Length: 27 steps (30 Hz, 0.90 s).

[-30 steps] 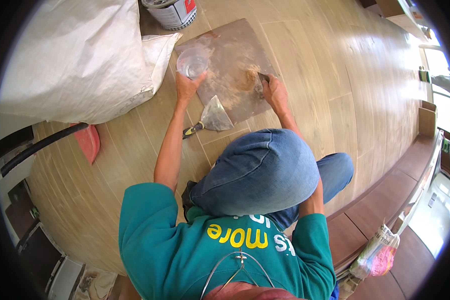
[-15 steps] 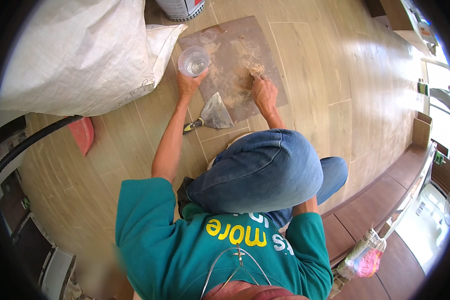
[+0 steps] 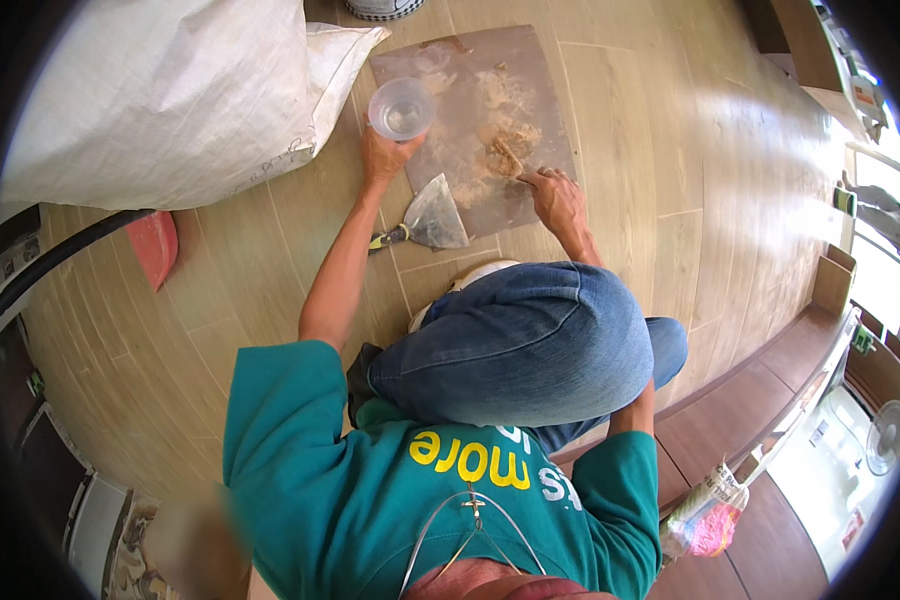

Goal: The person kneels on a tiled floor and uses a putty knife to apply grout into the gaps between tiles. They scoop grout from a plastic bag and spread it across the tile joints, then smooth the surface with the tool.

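Observation:
My left hand point(image 3: 388, 158) is closed around a clear plastic cup point(image 3: 402, 108), which looks to have a little clear liquid at the bottom. The cup is over the left part of a brown square board point(image 3: 450, 90) on the floor. My right hand point(image 3: 558, 205) grips a slim tool coated in tan paste point(image 3: 508, 157); its exact kind is hard to make out. The tool's far end meets a tan, crumbly paste point(image 3: 518, 137) spread on the board. Between my hands, a wide scraper point(image 3: 435, 215) with a yellow-black handle lies partly on the board's near corner.
A large white woven sack point(image 3: 170, 100) bulges at the left, with a red dustpan-like piece point(image 3: 155, 250) below it. Part of a bucket point(image 3: 385, 8) shows at the top edge. My bent knee point(image 3: 570, 330) is close to the board. Wood-look floor tiles point(image 3: 630, 120) run right.
My right hand has shifted slightly right and nearer to me, so more of the paste-coated tool shows. My left hand still holds the cup. The whole view has shifted slightly.

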### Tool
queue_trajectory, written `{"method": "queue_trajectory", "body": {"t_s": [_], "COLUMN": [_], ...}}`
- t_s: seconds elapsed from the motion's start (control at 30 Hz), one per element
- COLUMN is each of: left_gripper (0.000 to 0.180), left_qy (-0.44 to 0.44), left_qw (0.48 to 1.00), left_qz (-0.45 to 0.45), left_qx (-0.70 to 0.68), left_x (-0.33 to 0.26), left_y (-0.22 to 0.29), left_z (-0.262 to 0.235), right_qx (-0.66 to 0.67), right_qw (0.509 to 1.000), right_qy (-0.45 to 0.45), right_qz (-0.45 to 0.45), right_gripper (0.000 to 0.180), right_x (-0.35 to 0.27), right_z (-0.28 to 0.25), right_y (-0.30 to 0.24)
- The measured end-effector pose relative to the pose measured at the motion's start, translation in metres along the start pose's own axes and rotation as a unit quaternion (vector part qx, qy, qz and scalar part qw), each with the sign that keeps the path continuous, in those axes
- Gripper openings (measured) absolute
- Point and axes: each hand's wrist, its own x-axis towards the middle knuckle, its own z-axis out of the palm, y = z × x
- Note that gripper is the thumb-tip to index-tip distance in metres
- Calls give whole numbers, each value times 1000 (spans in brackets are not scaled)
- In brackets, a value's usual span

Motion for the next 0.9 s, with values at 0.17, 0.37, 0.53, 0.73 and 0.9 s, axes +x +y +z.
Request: {"method": "queue_trajectory", "body": {"t_s": [0.17,0.37,0.53,0.73,0.9], "left_gripper": [55,56,59,63,67], "left_qy": [-18,10,5,-5,20], "left_qw": [1000,999,1000,998,999], "left_qz": [7,18,6,-2,-8], "left_qx": [-18,41,30,58,30], "left_x": [3,-2,0,-2,-2], "left_y": [9,-2,-7,-18,-11], "left_z": [-4,-8,1,-1,3], "right_qx": [1,29,13,78,65], "right_qw": [999,999,998,997,995], "right_qy": [21,-11,-58,-2,39], "right_qz": [-24,-31,14,3,64], "right_gripper": [29,30,29,28,29], "right_x": [26,32,30,52,38], "right_z": [6,14,42,13,3], "right_y": [12,8,11,0,-5]}}
